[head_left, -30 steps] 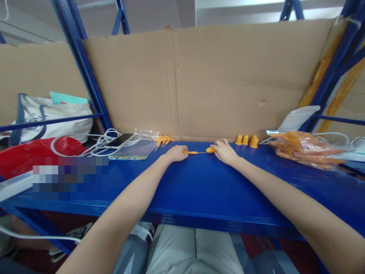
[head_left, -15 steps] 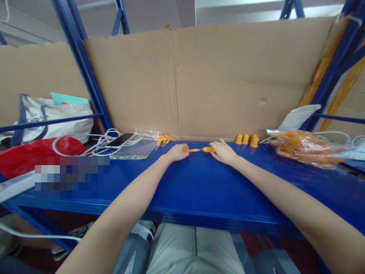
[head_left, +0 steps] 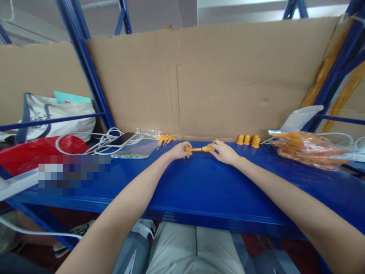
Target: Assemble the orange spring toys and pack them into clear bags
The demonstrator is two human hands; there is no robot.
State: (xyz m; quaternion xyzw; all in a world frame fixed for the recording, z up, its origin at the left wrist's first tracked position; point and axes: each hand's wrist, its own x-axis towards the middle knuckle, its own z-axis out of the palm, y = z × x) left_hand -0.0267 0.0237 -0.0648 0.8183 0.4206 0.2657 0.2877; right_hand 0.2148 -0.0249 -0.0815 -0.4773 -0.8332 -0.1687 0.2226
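My left hand is closed on the orange crossbar handle of a corkscrew, which lies level above the blue table. Its ridged orange shaft points right and meets an orange sleeve. My right hand pinches the far end of that sleeve between thumb and fingers. No bare metal spiral shows between shaft and sleeve. Behind my left hand lie several orange corkscrew pieces with bare metal spirals. Three orange bell-shaped caps stand at the back, right of my right hand.
The blue table backs onto a cardboard wall. At right sits a clear bag of orange parts. Leftward are a phone, white cables, a red bag and a cloth tote.
The sleeve and ridged shaft have come together, covering the metal spiral seen between them before. My left fingers have shifted, showing more of the handle. The view has moved slightly.
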